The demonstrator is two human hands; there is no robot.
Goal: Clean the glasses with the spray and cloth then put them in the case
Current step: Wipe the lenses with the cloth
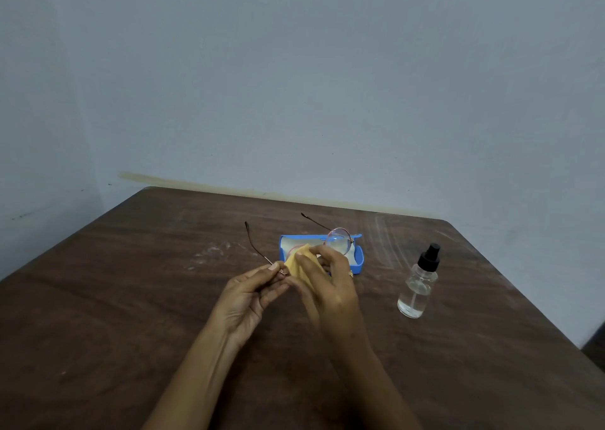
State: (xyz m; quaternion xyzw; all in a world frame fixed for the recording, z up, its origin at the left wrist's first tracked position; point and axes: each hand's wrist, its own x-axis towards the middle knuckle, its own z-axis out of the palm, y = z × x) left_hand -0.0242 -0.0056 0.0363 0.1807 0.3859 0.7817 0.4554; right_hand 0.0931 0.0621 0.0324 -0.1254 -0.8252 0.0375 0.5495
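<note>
One pair of thin-wire glasses is held up at frame centre, temples open and pointing away toward the wall. They sit in front of the open blue case; can't tell if they touch it. The lens nearer frame left is covered by the yellow cloth, the other lens is bare.

The right hand has its fingers and thumb curled, pinching the cloth around the covered lens. The left hand pinches the frame at the left-side hinge, thumb and forefinger closed on the wire, other fingers loosely curled.

The spray bottle stands upright right of the case, apart from both hands. Everything is on a dark wood table.

Step judged: wiping, one lens under the cloth; casing not yet done.

Risks:
- The frame is thin and held at one corner only, so hard rubbing could twist the bridge or bend the hinge.
- If the cloth pinch slips, bare fingertips would land on the lens and smear it.
- The open temples could snag the case if lowered in unfolded.
</note>
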